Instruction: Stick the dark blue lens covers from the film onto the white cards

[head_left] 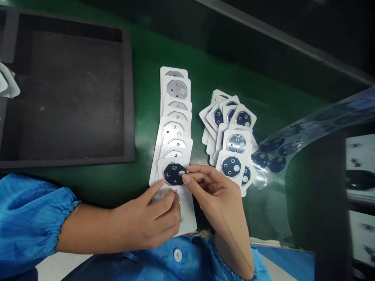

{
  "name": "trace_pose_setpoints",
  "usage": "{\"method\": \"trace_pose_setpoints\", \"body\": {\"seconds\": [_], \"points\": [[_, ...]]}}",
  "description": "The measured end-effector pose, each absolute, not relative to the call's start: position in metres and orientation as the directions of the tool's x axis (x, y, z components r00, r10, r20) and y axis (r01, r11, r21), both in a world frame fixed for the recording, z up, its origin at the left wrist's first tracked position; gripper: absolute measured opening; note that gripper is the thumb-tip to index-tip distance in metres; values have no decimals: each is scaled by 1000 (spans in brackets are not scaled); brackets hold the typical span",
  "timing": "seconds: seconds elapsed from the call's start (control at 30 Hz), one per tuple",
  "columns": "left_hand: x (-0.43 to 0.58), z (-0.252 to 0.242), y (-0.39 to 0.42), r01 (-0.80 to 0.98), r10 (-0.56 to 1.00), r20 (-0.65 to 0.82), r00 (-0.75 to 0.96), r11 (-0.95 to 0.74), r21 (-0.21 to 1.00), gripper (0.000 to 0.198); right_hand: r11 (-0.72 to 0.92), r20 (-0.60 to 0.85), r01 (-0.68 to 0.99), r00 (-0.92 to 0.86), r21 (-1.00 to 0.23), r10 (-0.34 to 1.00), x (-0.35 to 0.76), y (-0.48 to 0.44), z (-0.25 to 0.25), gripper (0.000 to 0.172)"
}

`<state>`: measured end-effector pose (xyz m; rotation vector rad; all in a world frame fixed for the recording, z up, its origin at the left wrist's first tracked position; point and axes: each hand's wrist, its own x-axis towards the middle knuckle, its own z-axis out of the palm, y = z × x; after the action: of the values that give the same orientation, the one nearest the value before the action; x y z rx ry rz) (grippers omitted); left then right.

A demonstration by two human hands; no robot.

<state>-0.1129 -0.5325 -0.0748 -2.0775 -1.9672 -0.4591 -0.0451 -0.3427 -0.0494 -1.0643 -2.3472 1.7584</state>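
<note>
A glossy dark-green tabletop (143,101) spreads beneath your hands. To your left lies a large black rectangular tray (128,97) with a raised rim, and at the picture's left edge some white rounded cards (12,88) rest partly over it. On your right, a curving sheet of clear plastic film (293,144) has dark rounded shapes showing in it. You wear a bright blue garment (158,257) with gathered cuffs and a pale round button (177,255) at the front.

Directly ahead of you, a column of overlapping white rounded-corner cards (177,107) runs away from your body, its visible octagons silver-grey to whitish. Just right of that column, a looser heap of white cards with mostly dark-blue octagons (233,132) fans out at uneven angles.

Your left hand (154,218) lies over the near end of the column, index finger stretched out, its tip at the left edge of a dark-blue shiny octagonal plate (172,175). Its other fingers curl together; you cannot tell whether they grip anything. Your right hand (221,195) brings thumb and index finger close together at the plate's right edge, beside a small pale disc (182,173); what lies between those tips cannot be told. The plate sits on a white rounded-corner card (161,166) at the column's near end, between your hands.
</note>
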Motion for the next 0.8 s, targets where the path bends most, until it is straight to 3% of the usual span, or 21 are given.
{"method": "trace_pose_setpoints", "body": {"seconds": [0.3,0.4,0.47,0.57,0.67,0.8], "points": [[-114,-73,-532,997,921,388,40,-59,39,20,177,-339,494,-776,-851,532,-45,-346,-50,22],[-113,-74,-532,997,917,397,42,-61,36,21,364,-215,453,-817,-814,535,-43,-350,-49,17],[-112,-76,-533,998,916,400,38,-56,33,23,616,-34,365,-876,-698,481,-42,-354,-47,11],[-111,-76,-533,998,918,394,40,-58,35,25,927,185,126,-962,-352,201,-44,-358,-42,9],[-112,-75,-534,996,926,374,50,-75,52,28,997,194,1,-981,-80,16,-48,-362,-39,12],[-115,-73,-534,989,930,362,58,-103,105,25,996,129,87,-988,27,83,-51,-371,-40,18]]}}
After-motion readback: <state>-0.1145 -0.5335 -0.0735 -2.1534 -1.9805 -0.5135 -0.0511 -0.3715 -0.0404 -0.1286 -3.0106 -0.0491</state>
